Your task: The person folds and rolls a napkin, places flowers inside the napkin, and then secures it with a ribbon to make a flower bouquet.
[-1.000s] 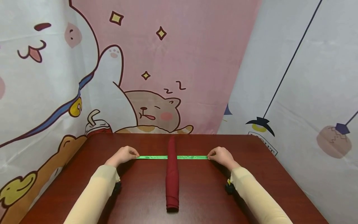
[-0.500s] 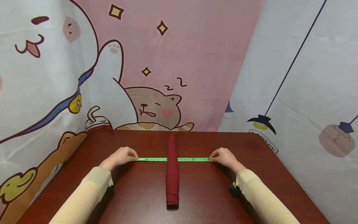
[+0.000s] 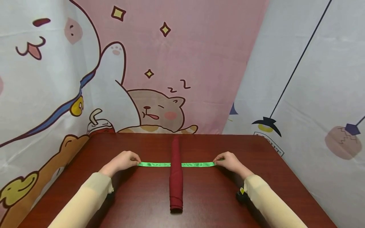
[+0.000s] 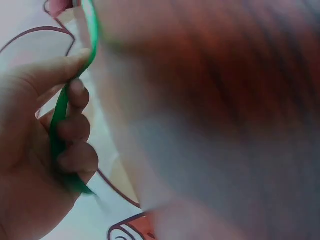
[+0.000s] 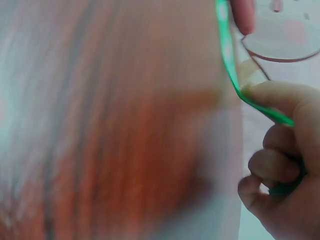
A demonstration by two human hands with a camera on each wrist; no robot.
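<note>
A long dark-red rolled cloth (image 3: 176, 186) lies lengthwise on the table, its near end slightly thicker than the far one. Crossing beneath it is a shiny green ribbon (image 3: 156, 164), whose middle the roll hides. My left hand (image 3: 123, 161) pinches the ribbon's left part between thumb and fingers; in the left wrist view its tail (image 4: 59, 112) runs down through the curled fingers. On the other side my right hand (image 3: 229, 162) pinches the right part. The right wrist view shows the ribbon (image 5: 228, 55) bending at the thumb and passing into the curled fingers.
The reddish-brown wooden table (image 3: 142, 202) ends at a back edge just beyond the roll's far tip. Behind and at both sides hangs a cartoon-printed cloth backdrop (image 3: 205, 69). A dark wrist device (image 3: 242, 195) sits under the right sleeve.
Both hands and the ribbon have shifted slightly toward me, and the hands stand a little farther apart. The head view has tilted a little. The rolled cloth stays in place.
</note>
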